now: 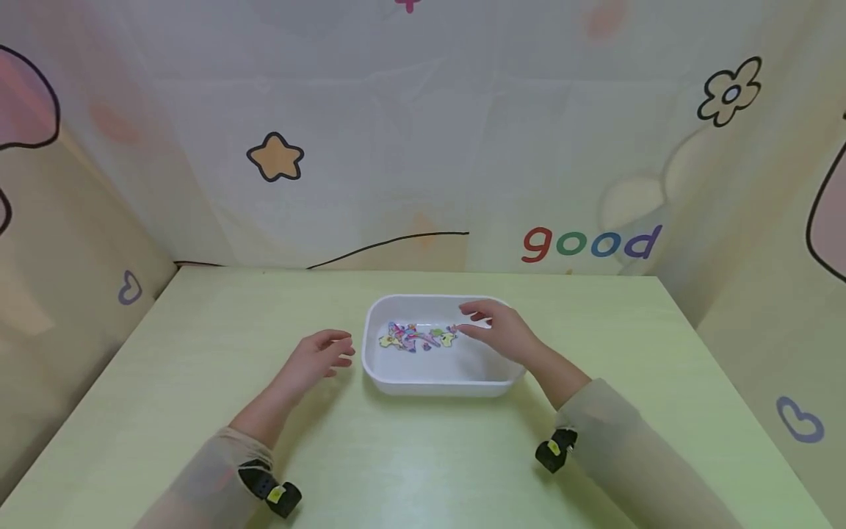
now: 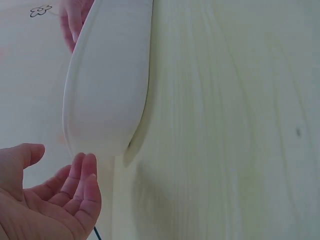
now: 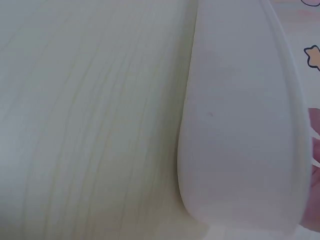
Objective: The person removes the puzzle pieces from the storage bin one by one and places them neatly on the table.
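Note:
A white rectangular tray (image 1: 429,389) with rounded corners stands on the table. Inside it lies a cluster of small, colourful flat cut-outs (image 1: 410,338), pink, purple and yellow; their exact kind is too small to make out. My right hand (image 1: 499,330) reaches over the tray's right end, thumb apart from the loosely bent fingers, thumb tip close to the right edge of the cluster. In the right wrist view the tray wall hides most of that hand. Just outside the tray's left end is my left hand (image 1: 320,356), fingers relaxed and holding nothing; the left wrist view shows its fingertips (image 2: 89,162) right by the rim.
The pale wooden table (image 1: 423,463) extends around the tray. A printed cloth (image 1: 396,169) with a star, a flower and the word "good" hangs behind it and along both sides. Each sleeve carries a small black camera (image 1: 554,451) at the wrist.

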